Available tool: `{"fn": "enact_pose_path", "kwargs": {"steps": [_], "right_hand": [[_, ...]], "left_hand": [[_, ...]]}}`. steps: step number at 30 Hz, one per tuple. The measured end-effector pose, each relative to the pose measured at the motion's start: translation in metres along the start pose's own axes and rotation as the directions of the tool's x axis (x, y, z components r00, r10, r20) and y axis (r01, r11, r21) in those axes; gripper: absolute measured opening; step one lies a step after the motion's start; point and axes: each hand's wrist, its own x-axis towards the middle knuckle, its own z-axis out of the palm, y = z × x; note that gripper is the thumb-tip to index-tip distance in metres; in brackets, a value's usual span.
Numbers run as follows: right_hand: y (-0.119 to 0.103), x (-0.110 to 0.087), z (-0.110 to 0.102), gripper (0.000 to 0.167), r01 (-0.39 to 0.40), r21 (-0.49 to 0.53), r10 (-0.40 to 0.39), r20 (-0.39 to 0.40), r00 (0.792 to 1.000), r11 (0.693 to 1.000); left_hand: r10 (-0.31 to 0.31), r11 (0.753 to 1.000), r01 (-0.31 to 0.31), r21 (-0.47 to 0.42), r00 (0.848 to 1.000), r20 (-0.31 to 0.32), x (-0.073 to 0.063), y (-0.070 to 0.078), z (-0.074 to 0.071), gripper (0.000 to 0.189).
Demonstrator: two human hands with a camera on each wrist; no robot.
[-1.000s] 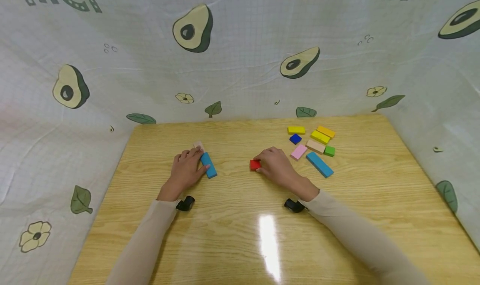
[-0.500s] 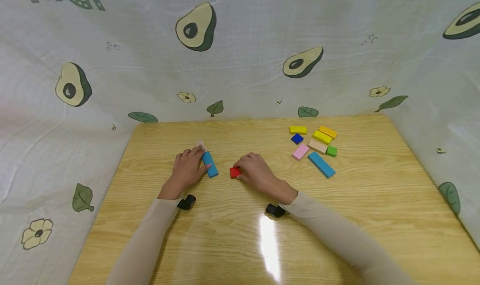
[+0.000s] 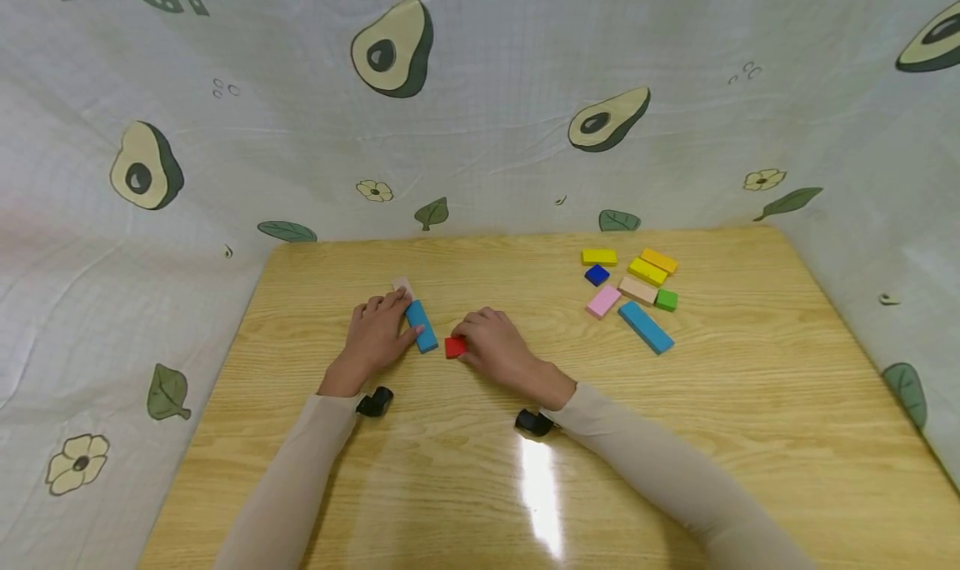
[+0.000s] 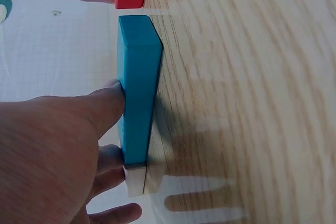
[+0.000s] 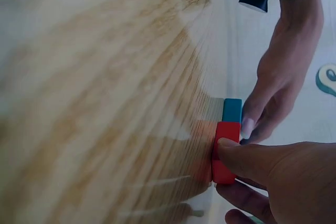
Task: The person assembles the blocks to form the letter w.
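You pinch the red block [image 3: 453,348] with your right hand [image 3: 491,345], just off four o'clock from the blue block [image 3: 422,317], whose long side runs eleven to five, touched by your left hand [image 3: 373,337], fingers apart.

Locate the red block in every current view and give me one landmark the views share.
Head: the red block sits slightly left of center, below mid-height, pinched by the right hand.
Left wrist: at the top edge, left of center, partly cut off.
Right wrist: right of center, below mid-height.
Shared landmark: the long blue block touched by the left hand.
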Motion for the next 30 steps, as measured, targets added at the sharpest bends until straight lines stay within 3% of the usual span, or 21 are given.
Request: {"fn": "enact_pose_path", "kwargs": {"steps": [30], "right_hand": [[-0.0055, 0.0040, 0.0097, 0.028, 0.008, -0.011, -0.008, -0.007, 1.000, 1.000]], "left_hand": [[0.010, 1.000, -0.010, -0.005, 1.000, -0.012, 0.0009, 0.0002, 0.0017, 0.063]]}}
